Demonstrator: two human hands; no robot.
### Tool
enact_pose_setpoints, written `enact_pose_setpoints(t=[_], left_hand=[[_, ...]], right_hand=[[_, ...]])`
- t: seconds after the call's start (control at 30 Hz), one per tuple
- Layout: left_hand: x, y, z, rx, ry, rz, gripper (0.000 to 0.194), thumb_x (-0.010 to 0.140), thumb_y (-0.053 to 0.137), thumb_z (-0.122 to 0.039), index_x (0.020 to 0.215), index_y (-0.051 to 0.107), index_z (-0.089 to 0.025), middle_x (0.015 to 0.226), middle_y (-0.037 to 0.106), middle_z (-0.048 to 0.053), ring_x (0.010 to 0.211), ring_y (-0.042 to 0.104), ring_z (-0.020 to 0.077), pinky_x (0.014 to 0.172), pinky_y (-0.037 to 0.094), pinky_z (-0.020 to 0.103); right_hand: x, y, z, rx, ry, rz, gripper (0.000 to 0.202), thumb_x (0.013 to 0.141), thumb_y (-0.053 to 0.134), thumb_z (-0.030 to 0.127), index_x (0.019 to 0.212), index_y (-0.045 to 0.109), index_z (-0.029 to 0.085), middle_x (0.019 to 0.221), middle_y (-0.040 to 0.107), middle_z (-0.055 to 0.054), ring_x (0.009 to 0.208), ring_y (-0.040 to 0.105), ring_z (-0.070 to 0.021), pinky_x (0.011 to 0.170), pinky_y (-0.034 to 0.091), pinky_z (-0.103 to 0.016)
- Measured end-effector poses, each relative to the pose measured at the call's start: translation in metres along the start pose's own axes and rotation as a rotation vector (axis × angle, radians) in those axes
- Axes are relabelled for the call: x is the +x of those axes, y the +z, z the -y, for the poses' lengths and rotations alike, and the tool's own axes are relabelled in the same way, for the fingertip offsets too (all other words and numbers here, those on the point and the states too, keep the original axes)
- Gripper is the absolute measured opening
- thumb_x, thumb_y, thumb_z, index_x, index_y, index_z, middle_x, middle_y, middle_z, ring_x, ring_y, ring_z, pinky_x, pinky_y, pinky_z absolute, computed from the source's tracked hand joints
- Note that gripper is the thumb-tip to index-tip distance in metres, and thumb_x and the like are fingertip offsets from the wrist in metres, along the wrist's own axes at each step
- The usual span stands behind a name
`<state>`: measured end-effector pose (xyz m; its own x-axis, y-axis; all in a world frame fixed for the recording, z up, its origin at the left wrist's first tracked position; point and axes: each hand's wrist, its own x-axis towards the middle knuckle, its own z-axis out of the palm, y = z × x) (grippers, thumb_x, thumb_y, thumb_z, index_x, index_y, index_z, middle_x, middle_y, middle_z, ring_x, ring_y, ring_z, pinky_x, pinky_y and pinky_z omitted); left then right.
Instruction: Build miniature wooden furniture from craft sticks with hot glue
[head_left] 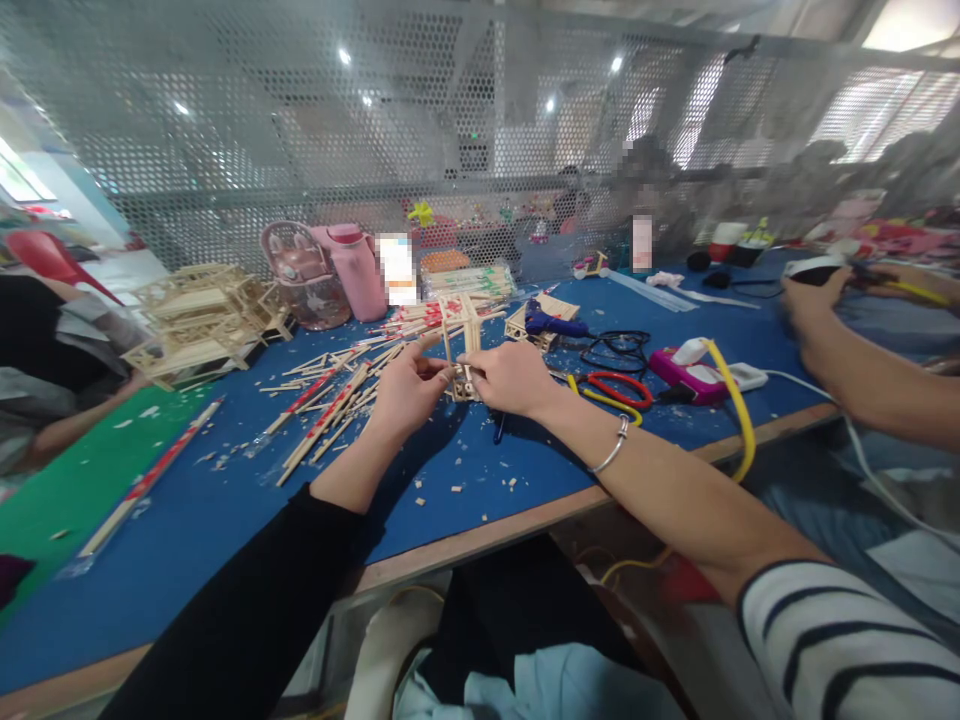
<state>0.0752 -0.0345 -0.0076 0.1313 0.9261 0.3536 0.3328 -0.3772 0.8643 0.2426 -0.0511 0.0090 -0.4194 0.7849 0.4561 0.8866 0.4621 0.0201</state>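
Near the middle of the blue table, my left hand [411, 388] and my right hand [511, 378] meet at a small pale wooden frame [466, 330] made of thin sticks. The frame stands upright, its tall posts rising above my fingers. My left fingers pinch its lower left side, and my right fingers grip the lower part from the right. Fingertips partly cover the base. Loose wooden sticks [337, 410] lie left of my left hand. Behind my right hand a blue glue gun [553, 320] rests by a flat wooden lattice piece [519, 322].
Stacked wooden structures [202, 315], a pink bottle [358, 275] and a clear pink-lidded container [307, 285] stand at back left. Right are red-handled pliers [615, 388] and a purple power strip [694, 378] with cables. Another person's hands work at far right; a person's arm is at left.
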Motion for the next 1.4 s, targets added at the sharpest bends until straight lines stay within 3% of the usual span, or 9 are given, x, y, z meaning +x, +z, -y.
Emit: enact_pose_setpoints(t=[0.23,0.6,0.8,1.0,1.1,1.23,1.4], left_hand=[[-0.001,0.000,-0.002,0.019,0.009,-0.009,0.061,0.068,0.066,-0.030,0.125,0.049,-0.013,0.081,0.069,0.005,0.068,0.063,0.0150,0.063,0.047,0.026],[-0.002,0.001,-0.002,0.013,0.011,-0.023,0.061,0.067,0.068,-0.029,0.124,0.050,-0.013,0.082,0.070,0.005,0.072,0.063,0.0162,0.066,0.046,0.027],[-0.002,0.001,0.000,0.028,0.016,-0.015,0.060,0.069,0.066,-0.029,0.124,0.048,-0.014,0.085,0.070,0.006,0.075,0.065,0.0178,0.068,0.047,0.028],[-0.001,0.001,0.003,-0.034,0.030,0.072,0.068,0.065,0.062,-0.016,0.131,0.042,-0.015,0.093,0.069,0.008,0.083,0.065,0.0188,0.072,0.050,0.030],[0.001,0.003,0.008,-0.072,0.002,0.120,0.072,0.064,0.065,-0.017,0.132,0.039,-0.014,0.093,0.069,0.009,0.083,0.065,0.0190,0.071,0.050,0.030],[0.002,0.005,0.010,-0.110,-0.016,0.090,0.065,0.069,0.066,-0.028,0.127,0.043,-0.012,0.087,0.068,0.007,0.077,0.064,0.0171,0.072,0.049,0.031],[0.002,0.006,0.007,-0.083,0.059,0.013,0.054,0.069,0.066,-0.029,0.117,0.050,-0.012,0.080,0.064,0.003,0.076,0.061,0.0146,0.074,0.048,0.030]], right_hand=[[-0.001,-0.001,0.002,0.039,0.026,-0.078,0.043,0.085,0.040,0.028,0.126,0.054,0.023,0.086,0.072,-0.007,0.076,0.064,-0.0196,0.064,0.039,-0.028],[0.004,0.000,0.003,0.008,0.012,0.018,0.034,0.091,0.037,0.033,0.100,0.068,0.023,0.088,0.071,-0.008,0.079,0.064,-0.0206,0.067,0.039,-0.029],[0.003,0.002,0.002,0.002,-0.002,0.020,0.033,0.091,0.038,0.033,0.101,0.068,0.023,0.090,0.072,-0.009,0.081,0.065,-0.0218,0.067,0.039,-0.030],[0.003,0.001,0.005,-0.014,0.009,0.032,0.034,0.092,0.036,0.034,0.099,0.068,0.021,0.087,0.072,-0.010,0.080,0.065,-0.0217,0.066,0.039,-0.029],[0.003,0.001,0.004,-0.010,0.009,0.045,0.034,0.092,0.037,0.033,0.098,0.068,0.021,0.088,0.072,-0.009,0.080,0.065,-0.0210,0.067,0.039,-0.029],[0.003,0.001,0.002,-0.003,-0.005,0.032,0.032,0.091,0.039,0.033,0.097,0.069,0.022,0.089,0.072,-0.008,0.081,0.065,-0.0211,0.066,0.039,-0.029],[0.003,0.000,0.003,0.004,0.012,0.030,0.032,0.091,0.039,0.033,0.097,0.069,0.022,0.089,0.072,-0.009,0.081,0.065,-0.0213,0.067,0.040,-0.029]])
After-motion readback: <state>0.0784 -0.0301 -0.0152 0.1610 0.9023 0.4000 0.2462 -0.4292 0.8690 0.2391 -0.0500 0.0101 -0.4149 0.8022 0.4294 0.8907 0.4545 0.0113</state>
